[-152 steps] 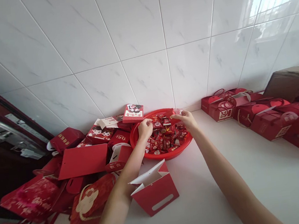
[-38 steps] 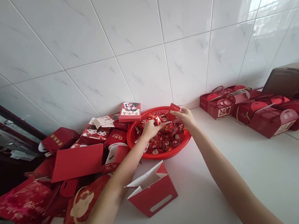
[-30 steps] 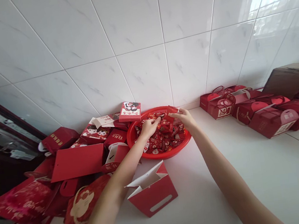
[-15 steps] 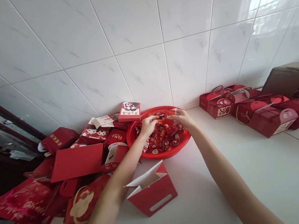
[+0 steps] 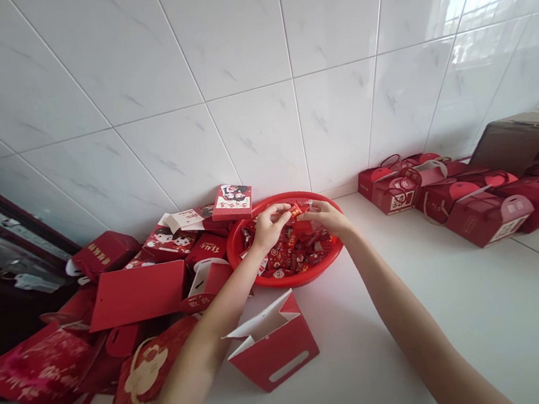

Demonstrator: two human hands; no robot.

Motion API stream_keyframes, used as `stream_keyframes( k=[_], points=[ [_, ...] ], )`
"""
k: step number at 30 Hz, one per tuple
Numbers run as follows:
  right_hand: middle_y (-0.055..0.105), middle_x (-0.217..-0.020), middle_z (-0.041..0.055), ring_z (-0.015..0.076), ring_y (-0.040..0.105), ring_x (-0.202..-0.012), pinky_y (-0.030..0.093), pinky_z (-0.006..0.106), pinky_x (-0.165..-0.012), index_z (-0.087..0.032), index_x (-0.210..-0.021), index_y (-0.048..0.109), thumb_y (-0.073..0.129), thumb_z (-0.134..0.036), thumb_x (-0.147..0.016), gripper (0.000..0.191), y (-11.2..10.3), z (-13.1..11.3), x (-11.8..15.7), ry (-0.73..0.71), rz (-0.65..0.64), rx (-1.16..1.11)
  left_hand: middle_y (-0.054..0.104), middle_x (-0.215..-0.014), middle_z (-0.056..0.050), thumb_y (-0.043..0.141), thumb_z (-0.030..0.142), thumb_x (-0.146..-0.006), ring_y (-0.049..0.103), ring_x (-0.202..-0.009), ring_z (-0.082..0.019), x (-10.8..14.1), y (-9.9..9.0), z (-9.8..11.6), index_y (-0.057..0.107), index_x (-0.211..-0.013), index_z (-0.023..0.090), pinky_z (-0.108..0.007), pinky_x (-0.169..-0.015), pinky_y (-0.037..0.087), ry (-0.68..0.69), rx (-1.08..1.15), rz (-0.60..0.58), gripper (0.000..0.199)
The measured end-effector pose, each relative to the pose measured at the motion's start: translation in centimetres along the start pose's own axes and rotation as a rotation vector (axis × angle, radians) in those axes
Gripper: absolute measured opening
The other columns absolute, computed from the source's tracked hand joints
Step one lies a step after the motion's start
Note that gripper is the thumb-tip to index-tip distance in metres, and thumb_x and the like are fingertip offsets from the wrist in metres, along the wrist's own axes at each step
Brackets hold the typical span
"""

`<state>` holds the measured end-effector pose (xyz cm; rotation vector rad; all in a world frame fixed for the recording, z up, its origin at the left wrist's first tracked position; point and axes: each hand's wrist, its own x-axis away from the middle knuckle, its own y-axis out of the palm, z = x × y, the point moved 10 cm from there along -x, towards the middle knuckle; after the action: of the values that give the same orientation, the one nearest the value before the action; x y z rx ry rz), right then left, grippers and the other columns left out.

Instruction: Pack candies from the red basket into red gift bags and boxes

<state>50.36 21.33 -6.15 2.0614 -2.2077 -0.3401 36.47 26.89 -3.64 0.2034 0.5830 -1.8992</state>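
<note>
Over a round red plastic basket [image 5: 303, 279] full of wrapped candies [image 5: 285, 252], both my hands are raised close together. My left hand [image 5: 269, 227] pinches one red candy [image 5: 296, 211] with gold print. Facing it, my right hand [image 5: 329, 218] has its fingers closed on a small, plain red pouch [image 5: 304, 228], which partly hides the candies below. Nearer to me, between my forearms, a red paper gift box [image 5: 275, 352] stands with its white-lined top unfolded and a slot in its front.
Left of the basket lies a heap of red gift boxes [image 5: 138, 293] and bags [image 5: 155, 367], with a printed box [image 5: 231, 201] on top. Several closed red boxes [image 5: 490, 217] stand at right beside a brown carton [image 5: 512, 142]. A tiled wall [image 5: 256, 138] rises behind.
My left hand has lifted a candy out of the basket toward my right hand. The red pouch has come down lower under my right fingers. The gift box stays in place.
</note>
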Motion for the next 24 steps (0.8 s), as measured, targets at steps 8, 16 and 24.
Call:
stream_keyframes(
  k=[8,16,24],
  points=[
    [0.057,-0.066,-0.0052,0.0107,0.054,-0.057,0.056,0.028,-0.053,-0.018,-0.077,0.063,0.095,-0.039,-0.048,0.048,0.2,0.2,0.0,0.016,-0.039,0.010,0.077,-0.098,-0.008,0.071,0.044,-0.077,0.072,-0.089,-0.023,0.1,0.5,0.2,0.071,-0.097,0.016,-0.034,-0.081,0.059,0.045,0.031,-0.040,0.035],
    [0.047,-0.056,-0.0085,0.0051,0.037,-0.045,0.034,0.021,-0.040,-0.020,-0.068,0.057,0.094,-0.047,-0.052,0.049,-0.2,-0.2,-0.2,-0.057,-0.012,0.029,0.077,-0.094,-0.009,0.080,0.046,-0.071,0.072,-0.089,-0.023,-0.1,1.2,-0.1,0.074,-0.094,0.015,-0.035,-0.080,0.060,0.032,0.179,-0.095,0.039],
    [0.061,-0.056,-0.0045,0.0089,0.050,-0.045,0.037,0.021,-0.040,-0.019,-0.075,0.067,0.093,-0.048,-0.049,0.047,-1.2,-0.5,-0.4,-0.089,0.094,-0.062,0.076,-0.089,-0.006,0.072,0.040,-0.079,0.071,-0.075,-0.019,0.1,1.8,0.0,0.070,-0.107,0.015,-0.030,-0.070,0.058,0.014,0.146,-0.135,0.037]
  ],
)
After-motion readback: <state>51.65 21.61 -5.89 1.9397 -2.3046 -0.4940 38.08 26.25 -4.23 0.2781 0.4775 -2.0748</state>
